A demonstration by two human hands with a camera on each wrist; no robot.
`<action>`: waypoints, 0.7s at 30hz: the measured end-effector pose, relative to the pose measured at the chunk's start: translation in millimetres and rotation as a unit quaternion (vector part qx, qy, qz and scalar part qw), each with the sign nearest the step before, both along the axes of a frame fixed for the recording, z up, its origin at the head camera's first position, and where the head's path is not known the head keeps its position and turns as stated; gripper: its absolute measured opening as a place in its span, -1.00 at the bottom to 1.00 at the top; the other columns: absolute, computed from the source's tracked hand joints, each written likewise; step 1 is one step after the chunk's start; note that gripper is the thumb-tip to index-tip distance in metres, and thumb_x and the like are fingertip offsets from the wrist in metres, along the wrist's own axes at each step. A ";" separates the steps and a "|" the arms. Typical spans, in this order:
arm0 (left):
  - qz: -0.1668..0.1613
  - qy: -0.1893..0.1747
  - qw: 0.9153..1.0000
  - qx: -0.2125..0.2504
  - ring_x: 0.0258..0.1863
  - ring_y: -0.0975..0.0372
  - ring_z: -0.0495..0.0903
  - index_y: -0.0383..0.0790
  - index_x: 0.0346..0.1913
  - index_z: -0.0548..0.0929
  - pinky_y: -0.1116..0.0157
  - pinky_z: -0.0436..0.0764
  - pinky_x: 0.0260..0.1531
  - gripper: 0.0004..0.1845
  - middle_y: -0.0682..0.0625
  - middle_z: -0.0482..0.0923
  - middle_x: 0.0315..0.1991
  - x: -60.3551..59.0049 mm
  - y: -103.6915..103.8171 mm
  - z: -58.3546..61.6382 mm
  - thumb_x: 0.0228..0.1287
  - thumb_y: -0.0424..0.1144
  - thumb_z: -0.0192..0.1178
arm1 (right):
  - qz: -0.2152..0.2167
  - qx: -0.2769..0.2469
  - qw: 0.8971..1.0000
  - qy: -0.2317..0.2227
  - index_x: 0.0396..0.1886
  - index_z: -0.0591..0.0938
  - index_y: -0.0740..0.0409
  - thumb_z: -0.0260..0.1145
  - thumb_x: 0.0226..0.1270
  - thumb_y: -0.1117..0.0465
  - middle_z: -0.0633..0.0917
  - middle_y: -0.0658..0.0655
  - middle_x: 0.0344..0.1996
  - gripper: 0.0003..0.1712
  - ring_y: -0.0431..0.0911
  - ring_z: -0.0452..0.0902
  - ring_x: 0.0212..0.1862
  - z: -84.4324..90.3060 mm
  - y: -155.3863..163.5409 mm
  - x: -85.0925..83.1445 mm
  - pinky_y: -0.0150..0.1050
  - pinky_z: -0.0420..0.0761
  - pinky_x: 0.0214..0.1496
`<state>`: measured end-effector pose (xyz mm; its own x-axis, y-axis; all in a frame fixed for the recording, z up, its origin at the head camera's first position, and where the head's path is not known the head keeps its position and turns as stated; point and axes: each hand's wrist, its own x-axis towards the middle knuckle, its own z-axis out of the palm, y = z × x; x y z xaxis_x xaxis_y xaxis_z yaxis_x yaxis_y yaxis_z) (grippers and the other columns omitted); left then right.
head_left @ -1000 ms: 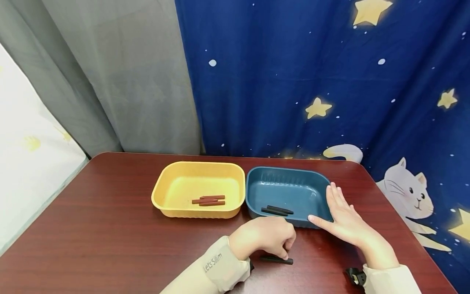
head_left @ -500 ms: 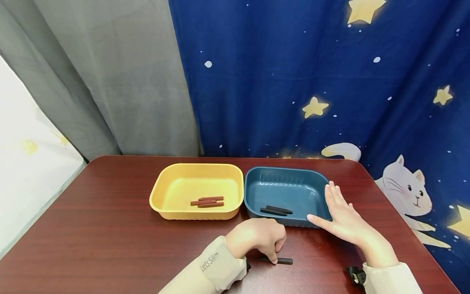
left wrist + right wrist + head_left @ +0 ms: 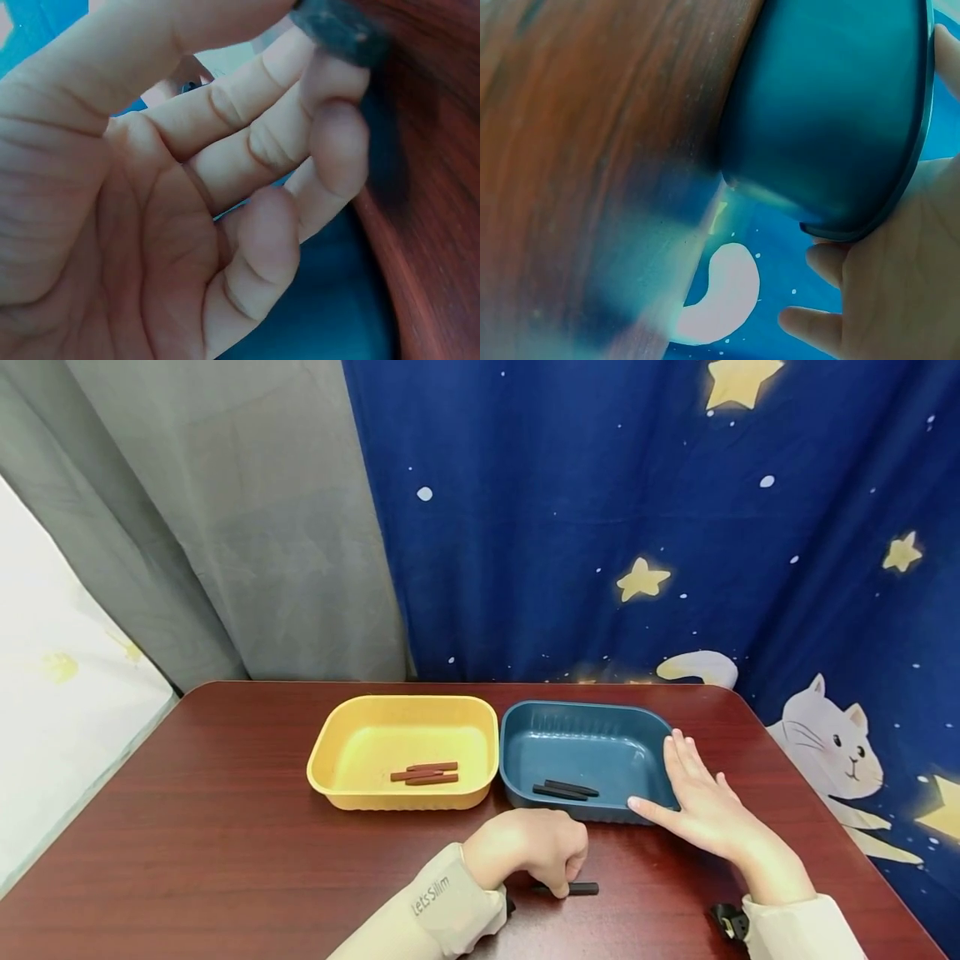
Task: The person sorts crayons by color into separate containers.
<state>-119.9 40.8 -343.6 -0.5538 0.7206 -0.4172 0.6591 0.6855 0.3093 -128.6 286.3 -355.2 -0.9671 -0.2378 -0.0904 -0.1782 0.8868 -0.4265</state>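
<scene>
My left hand (image 3: 528,847) is bent down over the table in front of the blue tray, pinching a short black crayon (image 3: 583,888) between thumb and fingers. The crayon's right end sticks out past the fingertips, close over the wood. In the left wrist view the dark crayon end (image 3: 341,31) shows at the thumb and fingertips, the other fingers loosely bent. With fingers straight, my right hand (image 3: 708,814) rests against the right end of the blue plastic tray (image 3: 592,704). A few black crayons (image 3: 562,793) lie in that tray.
A yellow tray (image 3: 405,700) stands directly left of the blue one and holds a few reddish-brown crayons (image 3: 431,780). Both sit on a dark red wooden table (image 3: 225,827). Behind its back edge hang a grey curtain (image 3: 285,527) and a blue starry curtain (image 3: 525,527).
My left fingertips have shifted left along the black crayon, so more of its right end shows. The right hand stays on the blue tray. The head view has tipped slightly.
</scene>
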 end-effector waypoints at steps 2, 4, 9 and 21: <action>0.000 -0.002 1.000 0.002 -0.53 0.40 0.47 0.01 -0.62 0.60 0.46 0.45 -0.53 -0.74 0.25 0.50 -0.59 -0.9 -0.5 0.1 0.05 -0.27 0.48 | -0.002 0.007 1.000 0.004 0.58 -0.21 0.37 0.19 0.26 -0.44 -0.23 0.39 0.58 0.34 0.32 -0.38 0.59 -1.0 -0.3 1.0 0.60 -0.18 0.33; 0.004 -0.003 1.000 0.002 -0.51 0.41 0.48 0.02 -0.59 0.60 0.46 0.47 -0.51 -0.76 0.26 0.52 -0.55 -2.2 -1.2 -0.1 0.05 -0.27 0.48 | -0.002 0.013 1.000 0.010 0.58 -0.20 0.37 0.18 0.26 -0.45 -0.21 0.39 0.59 0.33 0.31 -0.38 0.59 -1.9 -0.7 2.1 0.59 -0.17 0.34; -0.001 0.000 1.000 0.011 -0.49 0.43 0.48 0.04 -0.53 0.60 0.47 0.47 -0.46 -0.77 0.27 0.52 -0.54 -3.8 -3.1 1.3 0.08 -0.24 0.47 | 0.002 0.015 1.000 0.014 0.58 -0.16 0.38 0.19 0.27 -0.44 -0.18 0.39 0.59 0.31 0.32 -0.35 0.59 -1.5 -0.6 2.3 0.58 -0.14 0.35; -0.038 -0.001 0.997 0.073 -0.52 0.46 0.48 -0.02 -0.41 0.63 0.56 0.45 -0.47 -0.86 0.22 0.58 -0.54 2.9 -6.9 24.9 0.14 -0.27 0.42 | 0.012 0.010 1.000 0.010 0.56 -0.16 0.43 0.21 0.28 -0.40 -0.17 0.45 0.57 0.31 0.37 -0.30 0.58 0.5 -0.5 -0.1 0.58 -0.07 0.35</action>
<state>-116.9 33.9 -318.7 -0.4938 0.8136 -0.3069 0.7067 0.5811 0.4036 -128.8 285.8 -354.7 -0.9626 -0.2600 -0.0765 -0.2081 0.8900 -0.4058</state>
